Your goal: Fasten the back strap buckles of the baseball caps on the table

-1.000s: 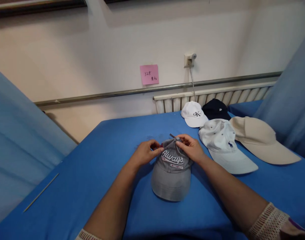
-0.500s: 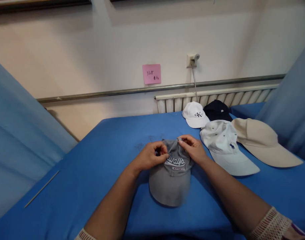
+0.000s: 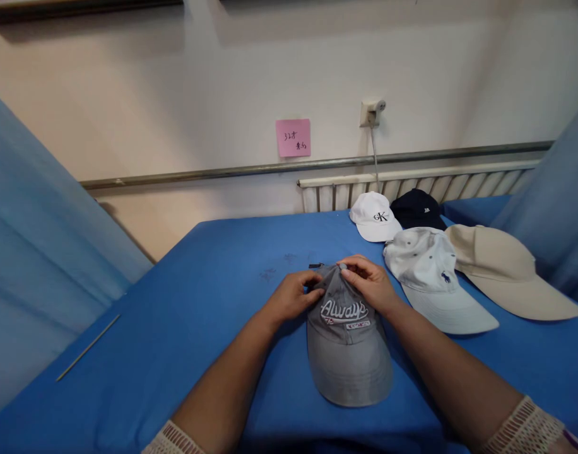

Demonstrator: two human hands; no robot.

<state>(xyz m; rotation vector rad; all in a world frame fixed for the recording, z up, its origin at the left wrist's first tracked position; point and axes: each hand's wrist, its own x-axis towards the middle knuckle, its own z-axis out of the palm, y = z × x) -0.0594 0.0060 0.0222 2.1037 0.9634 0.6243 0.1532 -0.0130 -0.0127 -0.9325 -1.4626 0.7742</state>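
Observation:
A grey baseball cap (image 3: 350, 353) with white "Always" lettering lies on the blue-covered table, its brim pointing toward me. My left hand (image 3: 296, 295) pinches the left side of the crown, fingertips partly hidden behind the fabric. At the top of the crown, my right hand (image 3: 368, 282) grips the cloth beside the button, thumb in front. A dark strap end sticks out behind the crown near my left fingers. Just right of my right hand sits a pale grey cap (image 3: 424, 265) with a small dark horse-rider logo.
Behind it are a white cap (image 3: 371, 214), a navy cap (image 3: 416, 208) and a beige cap (image 3: 501, 265). A thin stick (image 3: 88, 348) lies at the left on the blue table cover (image 3: 185, 302). A metal rail (image 3: 213, 172) and a radiator (image 3: 412, 183) run along the wall; blue curtains (image 3: 47, 252) hang at both sides.
The grey cap has swung its brim to the right and its crown looks fuller, with the lettering now uncovered. My left hand has shifted slightly right. The view has turned a little left.

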